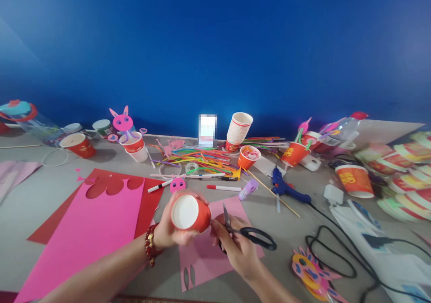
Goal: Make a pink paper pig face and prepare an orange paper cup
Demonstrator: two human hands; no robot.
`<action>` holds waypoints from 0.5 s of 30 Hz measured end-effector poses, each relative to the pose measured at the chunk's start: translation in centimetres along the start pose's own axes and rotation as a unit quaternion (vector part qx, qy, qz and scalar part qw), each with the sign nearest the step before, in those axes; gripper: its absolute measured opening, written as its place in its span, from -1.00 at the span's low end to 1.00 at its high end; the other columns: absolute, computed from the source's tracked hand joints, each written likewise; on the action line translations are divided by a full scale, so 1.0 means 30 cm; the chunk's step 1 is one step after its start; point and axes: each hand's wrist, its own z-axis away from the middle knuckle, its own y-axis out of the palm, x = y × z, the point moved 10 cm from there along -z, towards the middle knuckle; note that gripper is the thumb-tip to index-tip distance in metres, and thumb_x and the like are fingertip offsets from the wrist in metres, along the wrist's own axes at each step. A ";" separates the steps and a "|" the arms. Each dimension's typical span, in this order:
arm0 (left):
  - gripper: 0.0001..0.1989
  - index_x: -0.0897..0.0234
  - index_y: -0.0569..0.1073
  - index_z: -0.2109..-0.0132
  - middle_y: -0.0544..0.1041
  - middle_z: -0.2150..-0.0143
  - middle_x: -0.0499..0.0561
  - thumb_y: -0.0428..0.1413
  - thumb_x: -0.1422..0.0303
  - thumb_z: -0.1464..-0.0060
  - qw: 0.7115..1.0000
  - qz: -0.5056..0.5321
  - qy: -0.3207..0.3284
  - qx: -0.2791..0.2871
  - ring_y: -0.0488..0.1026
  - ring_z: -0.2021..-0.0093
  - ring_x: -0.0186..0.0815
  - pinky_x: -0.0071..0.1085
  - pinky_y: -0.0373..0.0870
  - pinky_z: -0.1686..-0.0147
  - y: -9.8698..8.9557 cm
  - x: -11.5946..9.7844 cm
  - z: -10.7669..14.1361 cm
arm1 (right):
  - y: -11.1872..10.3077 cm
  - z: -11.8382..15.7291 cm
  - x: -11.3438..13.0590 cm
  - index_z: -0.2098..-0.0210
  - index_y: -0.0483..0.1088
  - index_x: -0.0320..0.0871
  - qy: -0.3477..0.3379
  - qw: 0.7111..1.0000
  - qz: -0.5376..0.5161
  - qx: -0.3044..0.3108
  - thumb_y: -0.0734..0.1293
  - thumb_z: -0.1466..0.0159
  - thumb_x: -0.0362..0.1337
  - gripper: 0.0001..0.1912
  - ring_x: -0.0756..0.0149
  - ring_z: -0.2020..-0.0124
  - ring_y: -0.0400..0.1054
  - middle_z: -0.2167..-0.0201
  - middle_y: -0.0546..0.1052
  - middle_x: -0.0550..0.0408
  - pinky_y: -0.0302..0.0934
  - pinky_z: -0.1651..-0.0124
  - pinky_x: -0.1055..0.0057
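My left hand (168,224), with a beaded bracelet at its wrist, is wrapped round a red paper cup (203,216) tipped so that its white round end faces me. Close beside the cup's right side, my right hand (240,249) holds black-handled scissors (258,237), their blades pointing up and away. Its thumb and finger are pinched near the cup; whether they touch it is unclear. Light pink paper (202,260) with two small leaf-shaped holes lies under both hands. A pink face cutout (177,185) rests just behind the cup.
Bright pink paper (90,231) with rounded cutouts lies on red paper at left. Behind are colourful pipe cleaners (202,159), stacked cups (239,128) and a lit phone (207,131). A blue glue gun (286,188) and its cable (332,231) lie at right, near a purple glue stick (248,189).
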 end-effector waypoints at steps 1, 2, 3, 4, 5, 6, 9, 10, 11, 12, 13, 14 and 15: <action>-0.40 0.22 0.27 -0.06 0.47 0.06 0.19 0.30 0.25 0.11 1.000 -0.005 0.009 0.008 0.49 0.10 -0.03 -0.10 0.44 0.11 0.003 -0.004 0.003 | 0.005 0.000 -0.017 0.45 0.34 -0.15 0.024 0.999 -0.030 -0.003 0.22 -0.39 -0.12 -0.67 0.45 0.63 0.25 0.62 0.39 0.17 0.11 0.58 0.55; -0.39 0.19 0.26 -0.08 0.47 0.04 0.18 0.30 0.27 0.12 1.000 -0.010 0.016 0.015 0.48 0.08 -0.03 -0.08 0.43 0.09 0.006 -0.007 0.007 | 0.011 0.000 -0.032 0.46 0.34 -0.16 0.046 0.997 -0.062 -0.005 0.22 -0.38 -0.08 -0.64 0.48 0.65 0.22 0.63 0.38 0.18 0.08 0.61 0.56; -0.37 0.17 0.25 -0.09 0.46 0.03 0.16 0.30 0.28 0.12 0.999 -0.014 0.024 0.021 0.48 0.07 -0.03 -0.07 0.42 0.07 0.008 -0.011 0.010 | 0.017 -0.001 -0.043 0.48 0.33 -0.17 0.067 0.993 -0.093 -0.006 0.23 -0.37 -0.04 -0.61 0.50 0.67 0.19 0.65 0.37 0.19 0.05 0.63 0.58; -0.36 0.16 0.25 -0.10 0.46 0.02 0.15 0.30 0.29 0.13 0.999 -0.018 0.030 0.024 0.47 0.05 -0.03 -0.06 0.41 0.06 0.009 -0.014 0.012 | 0.022 -0.001 -0.053 0.49 0.32 -0.17 0.086 0.989 -0.117 -0.009 0.24 -0.36 -0.01 -0.58 0.52 0.68 0.16 0.66 0.36 0.19 0.02 0.64 0.59; -0.35 0.15 0.25 -0.11 0.46 0.02 0.15 0.31 0.30 0.13 0.999 -0.020 0.036 0.026 0.46 0.04 -0.03 -0.05 0.41 0.05 0.010 -0.018 0.013 | 0.025 -0.002 -0.061 0.50 0.31 -0.18 0.103 0.985 -0.135 -0.012 0.25 -0.34 0.02 -0.56 0.53 0.70 0.14 0.68 0.36 0.19 0.00 0.65 0.60; -0.34 0.14 0.25 -0.11 0.46 0.01 0.14 0.32 0.30 0.14 0.998 -0.022 0.042 0.029 0.46 0.03 -0.03 -0.05 0.40 0.04 0.012 -0.022 0.013 | 0.027 -0.002 -0.069 0.51 0.31 -0.18 0.119 0.982 -0.149 -0.015 0.26 -0.32 0.05 -0.55 0.54 0.71 0.12 0.69 0.36 0.19 -0.02 0.67 0.60; -0.34 0.16 0.26 -0.10 0.47 0.02 0.16 0.34 0.27 0.16 0.999 -0.006 0.041 0.025 0.47 0.04 -0.01 -0.05 0.41 0.05 0.015 -0.021 0.012 | 0.033 0.000 -0.088 0.50 0.31 -0.19 0.158 0.971 -0.178 -0.017 0.29 -0.27 0.10 -0.52 0.55 0.75 0.11 0.71 0.37 0.18 -0.05 0.70 0.61; -0.35 0.17 0.27 -0.08 0.48 0.03 0.17 0.33 0.24 0.15 1.000 0.009 0.025 0.016 0.47 0.05 -0.01 -0.06 0.42 0.06 0.012 -0.010 0.012 | 0.031 0.000 -0.091 0.50 0.30 -0.19 0.162 0.969 -0.185 -0.019 0.30 -0.26 0.11 -0.52 0.54 0.75 0.13 0.71 0.38 0.18 -0.04 0.71 0.61; -0.38 0.20 0.29 -0.07 0.49 0.05 0.19 0.32 0.19 0.12 1.000 0.028 0.001 0.004 0.48 0.07 -0.01 -0.08 0.44 0.09 0.008 0.008 0.012 | 0.027 0.000 -0.089 0.49 0.30 -0.18 0.159 0.969 -0.189 -0.022 0.31 -0.25 0.12 -0.52 0.53 0.74 0.16 0.69 0.39 0.17 -0.01 0.71 0.61; -0.41 0.24 0.31 -0.05 0.51 0.08 0.20 0.29 0.14 0.09 0.998 0.049 -0.030 -0.007 0.49 0.10 -0.02 -0.11 0.46 0.13 0.004 0.031 0.014 | 0.021 -0.001 -0.084 0.48 0.30 -0.18 0.150 0.970 -0.190 -0.027 0.31 -0.25 0.11 -0.53 0.51 0.72 0.21 0.67 0.41 0.16 0.02 0.71 0.61; -0.43 0.27 0.34 -0.03 0.52 0.11 0.21 0.26 0.08 0.05 0.996 0.069 -0.062 -0.016 0.50 0.12 -0.03 -0.14 0.48 0.17 0.003 0.057 0.017 | 0.012 -0.002 -0.076 0.47 0.30 -0.18 0.137 0.972 -0.187 -0.032 0.31 -0.26 0.10 -0.54 0.48 0.70 0.26 0.64 0.43 0.14 0.04 0.70 0.61; -0.45 0.30 0.36 -0.01 0.53 0.15 0.22 0.21 0.03 0.01 0.992 0.084 -0.091 -0.023 0.51 0.15 -0.03 -0.17 0.49 0.21 0.003 0.081 0.022 | 0.003 -0.002 -0.067 0.46 0.30 -0.17 0.124 0.975 -0.180 -0.036 0.31 -0.27 0.09 -0.56 0.47 0.67 0.29 0.62 0.44 0.13 0.06 0.69 0.61; -0.45 0.32 0.39 0.01 0.54 0.19 0.22 0.17 -0.02 -0.02 0.988 0.096 -0.115 -0.029 0.51 0.17 -0.04 -0.19 0.50 0.25 0.002 0.102 0.026 | -0.005 -0.003 -0.057 0.46 0.30 -0.17 0.111 0.978 -0.170 -0.039 0.30 -0.28 0.07 -0.57 0.46 0.65 0.32 0.60 0.45 0.12 0.07 0.68 0.61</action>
